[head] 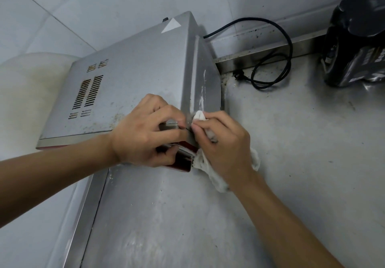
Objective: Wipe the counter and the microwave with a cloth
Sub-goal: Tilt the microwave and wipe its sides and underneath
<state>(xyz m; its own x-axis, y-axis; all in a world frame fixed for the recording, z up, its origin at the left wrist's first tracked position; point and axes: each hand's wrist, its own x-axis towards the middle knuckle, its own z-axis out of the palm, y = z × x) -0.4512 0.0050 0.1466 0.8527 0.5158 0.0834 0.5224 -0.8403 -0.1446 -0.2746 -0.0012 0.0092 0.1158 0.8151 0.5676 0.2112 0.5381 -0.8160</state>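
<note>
A silver microwave point(133, 74) with a red front stands on the steel counter point(291, 142), seen from above. My left hand point(143, 132) grips its front right top corner, fingers curled over the edge. My right hand point(223, 144) holds a white cloth point(208, 169) pressed against the microwave's right side near that same corner. A bunch of the cloth pokes out above my fingers and the rest hangs below my palm. White smears run up the microwave's right side panel.
A black power cord point(277, 59) with its plug lies looped on the counter behind the microwave. A black appliance point(356, 38) stands at the back right. A white cutting board point(27, 92) leans left of the microwave. The counter's front edge point(83, 215) runs at lower left.
</note>
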